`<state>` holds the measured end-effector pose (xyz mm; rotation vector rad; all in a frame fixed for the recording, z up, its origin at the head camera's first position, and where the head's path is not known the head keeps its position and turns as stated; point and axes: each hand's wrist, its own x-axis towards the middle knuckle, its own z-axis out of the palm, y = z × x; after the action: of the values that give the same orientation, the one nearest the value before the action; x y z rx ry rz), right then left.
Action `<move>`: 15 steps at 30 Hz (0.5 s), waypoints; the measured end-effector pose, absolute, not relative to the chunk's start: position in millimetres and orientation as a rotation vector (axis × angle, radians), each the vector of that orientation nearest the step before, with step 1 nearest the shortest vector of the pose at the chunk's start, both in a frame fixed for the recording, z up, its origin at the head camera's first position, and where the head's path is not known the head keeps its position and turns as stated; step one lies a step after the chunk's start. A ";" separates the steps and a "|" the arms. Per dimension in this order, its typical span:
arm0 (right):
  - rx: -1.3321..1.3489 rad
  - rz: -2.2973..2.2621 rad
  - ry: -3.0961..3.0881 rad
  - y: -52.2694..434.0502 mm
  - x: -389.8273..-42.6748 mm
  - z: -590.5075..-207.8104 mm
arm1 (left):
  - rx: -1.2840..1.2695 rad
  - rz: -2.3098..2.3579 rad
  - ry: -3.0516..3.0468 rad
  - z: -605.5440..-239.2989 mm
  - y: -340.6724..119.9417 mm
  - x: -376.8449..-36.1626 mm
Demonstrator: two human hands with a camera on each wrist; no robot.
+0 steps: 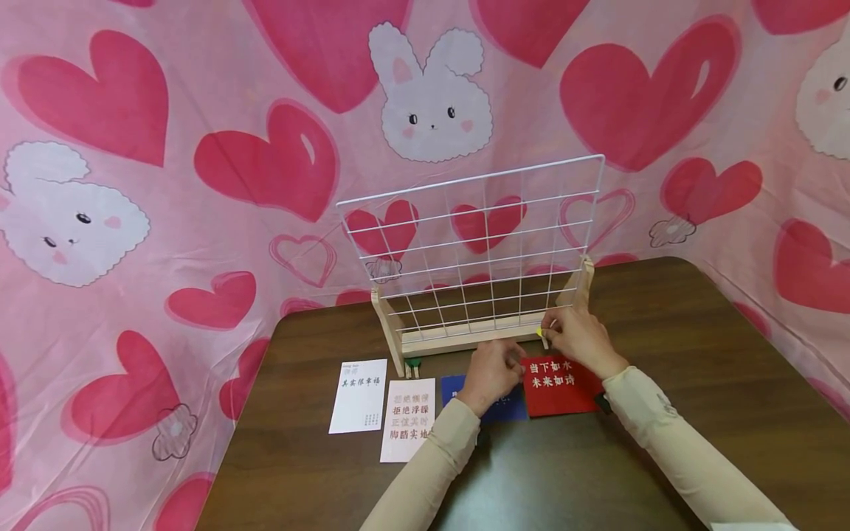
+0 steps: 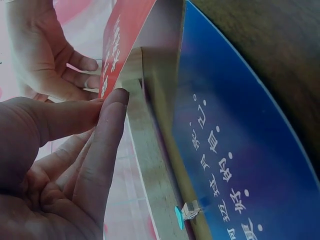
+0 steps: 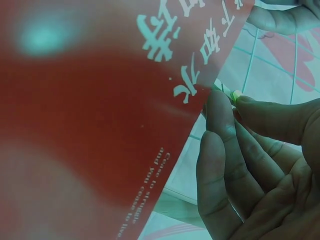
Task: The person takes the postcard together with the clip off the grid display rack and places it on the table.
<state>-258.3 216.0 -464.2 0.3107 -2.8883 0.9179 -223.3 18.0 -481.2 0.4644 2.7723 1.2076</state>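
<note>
My left hand [image 1: 493, 372] pinches the edge of a red card [image 1: 564, 397] between thumb and index finger, as the left wrist view shows. The card bears pale Chinese characters and is lifted at a tilt. Close by its other top corner, my right hand [image 1: 579, 341] pinches a small wooden clip with a yellow decoration [image 3: 235, 95]. In the right wrist view, the fingertips are right at the card's edge. A blue card [image 2: 235, 120] with white writing lies on the table under the left hand, partly hidden by it. Behind both hands stands a white wire grid [image 1: 488, 251] on a wooden base.
Two white cards with writing, one farther left [image 1: 358, 405] and one nearer [image 1: 406, 442], lie on the brown table [image 1: 558, 479]. Small clips with green tops [image 1: 413, 365] lie by the base's left foot [image 1: 388, 332]. A pink heart-and-rabbit cloth [image 1: 265, 88] hangs behind.
</note>
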 end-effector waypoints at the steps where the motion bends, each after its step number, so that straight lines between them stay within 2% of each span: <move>1: 0.305 0.918 -2.894 216.1 -258.4 -464.7 | 0.466 1.204 2.775 -481.4 18.0 -223.3; 15: 0.316 0.914 -2.932 214.9 -257.9 -470.7 | 0.511 1.099 2.862 -483.5 18.9 -224.1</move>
<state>-257.9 214.9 -470.7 0.3156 -2.9323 0.9141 -224.1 18.9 -483.5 0.5107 2.8617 1.0988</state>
